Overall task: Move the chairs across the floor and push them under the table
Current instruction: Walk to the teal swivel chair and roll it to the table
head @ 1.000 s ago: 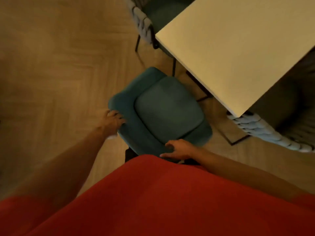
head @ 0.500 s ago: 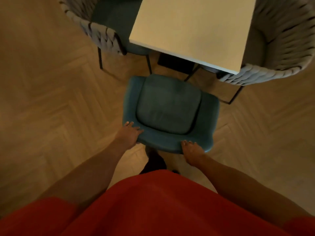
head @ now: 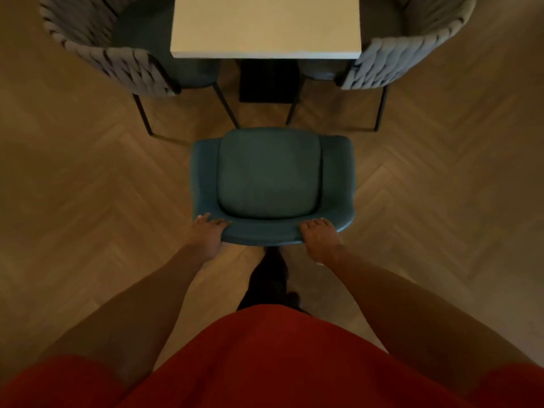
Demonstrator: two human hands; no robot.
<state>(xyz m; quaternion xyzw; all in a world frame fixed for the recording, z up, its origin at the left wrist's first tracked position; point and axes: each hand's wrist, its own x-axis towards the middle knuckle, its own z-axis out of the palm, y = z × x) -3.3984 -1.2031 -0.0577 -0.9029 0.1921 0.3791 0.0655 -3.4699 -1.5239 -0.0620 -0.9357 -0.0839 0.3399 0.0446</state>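
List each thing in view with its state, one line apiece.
teal chair: upright, facing the table's near end, not yet under it.
left woven chair: seat partly under the table's left side.
right woven chair: seat partly under the table's right side.
table: no chair under its near end.
left hand: grips the teal chair's back, left corner.
right hand: grips the teal chair's back, right corner.

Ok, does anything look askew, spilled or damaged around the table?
Nothing stands out. The teal chair sits square to the table end, just not under it yet, with the left hand and right hand gripping its back. Both woven chairs are tucked in.
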